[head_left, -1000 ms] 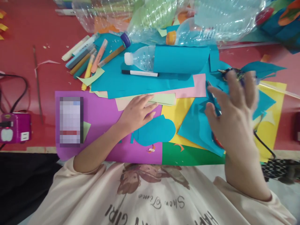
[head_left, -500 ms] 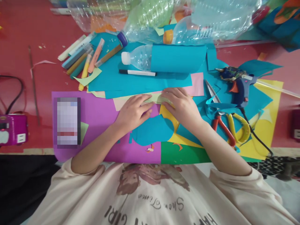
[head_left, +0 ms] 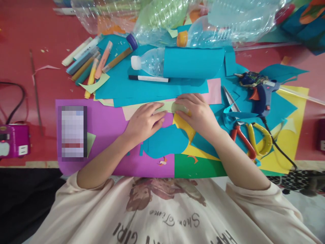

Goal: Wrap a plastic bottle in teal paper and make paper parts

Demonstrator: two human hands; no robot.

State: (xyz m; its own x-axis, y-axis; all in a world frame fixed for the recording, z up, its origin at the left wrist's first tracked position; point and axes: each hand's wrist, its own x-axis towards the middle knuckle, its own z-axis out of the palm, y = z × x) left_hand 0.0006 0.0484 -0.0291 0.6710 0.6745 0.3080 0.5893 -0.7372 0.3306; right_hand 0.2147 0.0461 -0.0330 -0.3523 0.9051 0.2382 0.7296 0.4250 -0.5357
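Head view: both hands flat on light green paper strip (head_left: 169, 106), frame centre
Left hand (head_left: 143, 122) at its 9 o'clock, fingers slightly apart; right hand (head_left: 199, 113) at 3, fingers mostly together; blue cutout (head_left: 166, 141) at 6, blue-wrapped bottle (head_left: 194, 63) at 1

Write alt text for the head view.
A person's left hand and right hand rest on a green paper strip. Beyond lies a bottle partly wrapped in blue paper, with markers at left, a glue gun at right.
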